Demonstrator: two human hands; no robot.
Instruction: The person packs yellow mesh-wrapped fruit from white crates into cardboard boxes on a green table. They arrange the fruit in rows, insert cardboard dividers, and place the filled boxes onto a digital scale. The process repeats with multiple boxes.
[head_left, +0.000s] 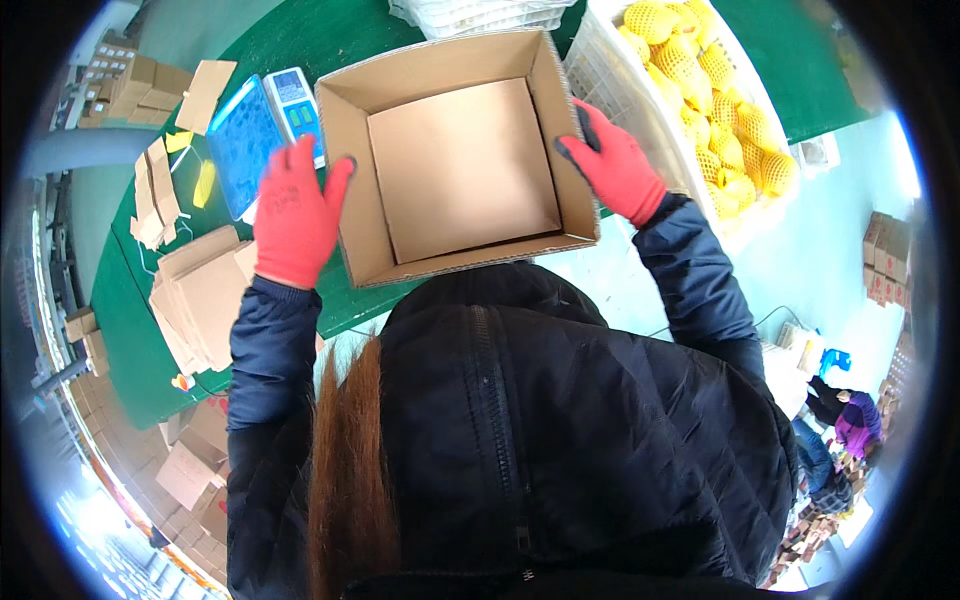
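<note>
An open-topped cardboard box (465, 169) stands in front of me at the near edge of the green table, with a flat cardboard sheet (461, 172) lying in its bottom. My right hand (615, 161), in a red glove with dark fingertips, grips the right wall, thumb at the rim. At the left wall is my left hand (300, 214), also gloved in red, its thumb and fingers spread and slightly blurred; whether it touches the box is unclear. Right of the box, a white plastic crate (619, 97) holds many yellow fruits in foam nets (712, 112).
A weighing scale with a blue pan (247, 142) lies beyond my left hand. Flat cardboard pieces (199, 292) are stacked on the table's left. White trays (487, 15) stand at the back. Cartons (191, 465) lie lower left; another person (855, 424) is far right.
</note>
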